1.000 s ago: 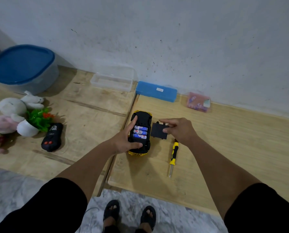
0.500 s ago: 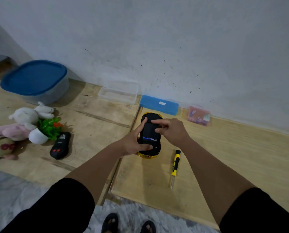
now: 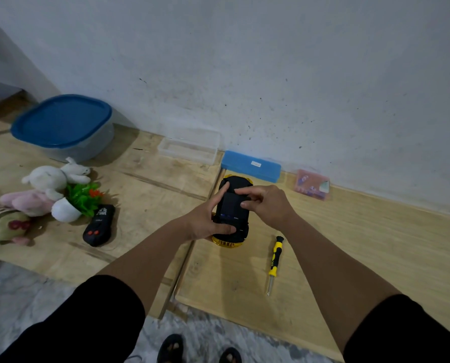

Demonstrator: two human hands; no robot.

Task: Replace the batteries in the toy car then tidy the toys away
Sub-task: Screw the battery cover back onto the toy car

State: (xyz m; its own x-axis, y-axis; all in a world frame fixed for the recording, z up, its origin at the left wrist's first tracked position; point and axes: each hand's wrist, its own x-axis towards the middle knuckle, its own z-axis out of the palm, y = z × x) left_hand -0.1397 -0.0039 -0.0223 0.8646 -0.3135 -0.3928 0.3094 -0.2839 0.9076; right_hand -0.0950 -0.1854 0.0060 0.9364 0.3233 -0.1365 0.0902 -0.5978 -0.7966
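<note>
Wooden boards (image 3: 349, 244) with toy car (image 3: 231, 233), screwdriver (image 3: 275, 260), remote (image 3: 98, 226), plush toys (image 3: 43, 189).

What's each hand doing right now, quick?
Left hand: gripping the upturned toy car by its side.
Right hand: fingertips pressing the battery cover onto the car; not gripping anything.

Looks like a plain room at home where I'm working: low wooden boards (image 3: 349, 244) laid on a marble-ish floor (image 3: 22, 297), right against a scuffed white wall (image 3: 271, 61). Left of the boards' seam there's a pile of stuffed toys (image 3: 43, 189), a blue-lidded tub (image 3: 64, 127) behind them.
</note>
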